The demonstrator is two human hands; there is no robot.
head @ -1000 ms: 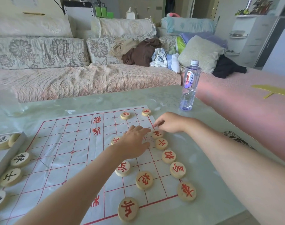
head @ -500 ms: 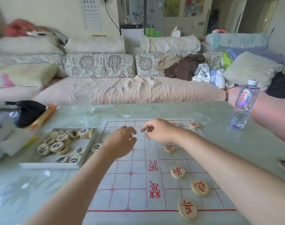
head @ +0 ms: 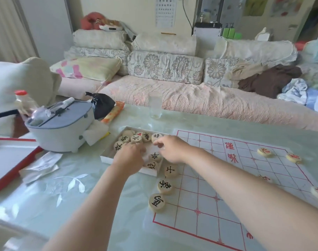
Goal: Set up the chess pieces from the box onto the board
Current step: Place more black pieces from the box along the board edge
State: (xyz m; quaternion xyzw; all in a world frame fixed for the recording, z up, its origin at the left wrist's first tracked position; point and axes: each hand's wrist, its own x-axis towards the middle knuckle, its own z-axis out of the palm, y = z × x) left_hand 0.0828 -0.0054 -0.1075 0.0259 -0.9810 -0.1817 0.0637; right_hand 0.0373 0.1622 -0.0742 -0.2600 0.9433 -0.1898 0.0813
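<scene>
**Both hands reach into the box as black pieces wait to go on the board**

A person's left hand point(head: 129, 158) and right hand point(head: 172, 149) are down in the shallow white box point(head: 107, 159), which sits on the green table point(head: 82, 196) touching the left edge of the paper board point(head: 227, 178). The left hand's back faces the camera and hides its fingers, so it cannot be told whether it grasps anything. The right hand's fingers curl near the box's far side, possibly pinching, but the blur leaves that unclear too. The hands cover part of the black-lettered pieces point(head: 136, 138) in the box. Three more black discs point(head: 164, 186) lie in a line down the board's left edge. Of the red-lettered pieces point(head: 264, 152) on the board's right side, one is cut off by the frame and another is half hidden behind the right forearm. A clear glass point(head: 154, 105), a grey case point(head: 62, 127) and a black bag point(head: 102, 105) stand beyond the box, in front of the sofa point(head: 191, 98).

Half a second earlier both hands hovered over the board's far rows, short of the box. The camera has since swung left, bringing the box to mid-frame and taking the water bottle out of view.
</scene>
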